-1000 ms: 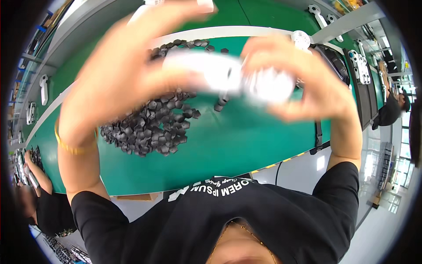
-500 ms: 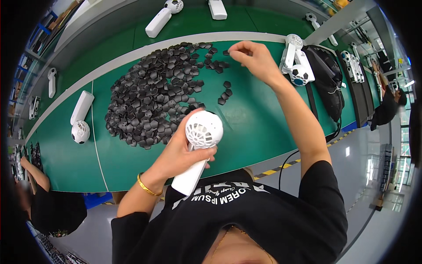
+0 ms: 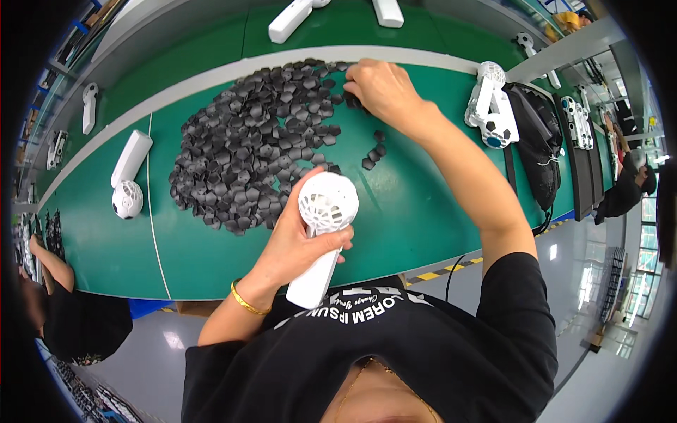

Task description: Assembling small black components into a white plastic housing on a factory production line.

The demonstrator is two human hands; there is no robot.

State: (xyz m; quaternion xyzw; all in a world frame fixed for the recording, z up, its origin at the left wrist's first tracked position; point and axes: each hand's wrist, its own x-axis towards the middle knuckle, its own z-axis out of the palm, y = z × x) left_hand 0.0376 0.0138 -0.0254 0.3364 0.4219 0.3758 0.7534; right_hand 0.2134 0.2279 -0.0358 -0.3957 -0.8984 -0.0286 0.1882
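Observation:
My left hand (image 3: 288, 247) is wrapped round a white handheld fan (image 3: 328, 203). Its round slotted head points up and its straight handle slants toward my shirt. A broad heap of small black pentagon pieces (image 3: 243, 144) covers the green table beyond that hand. At the heap's far right edge is my right hand (image 3: 384, 90), fingertips bent down and drawn together over a few pieces. Whatever lies between those fingertips is hidden. Several loose pentagon pieces (image 3: 376, 151) form a short row between the two hands.
Another white fan with a football-patterned head (image 3: 127, 199) lies left of the heap. More white fans (image 3: 489, 106) are stacked at the right beside a black bag (image 3: 539, 151). Past the table's pale far rail (image 3: 423, 56) lie further fans (image 3: 290, 20). A person in black (image 3: 84, 321) works at the far left.
My right hand has moved left and slightly farther away, onto the pieces at the heap's edge. My left hand keeps its hold on the fan. The view has shifted a little.

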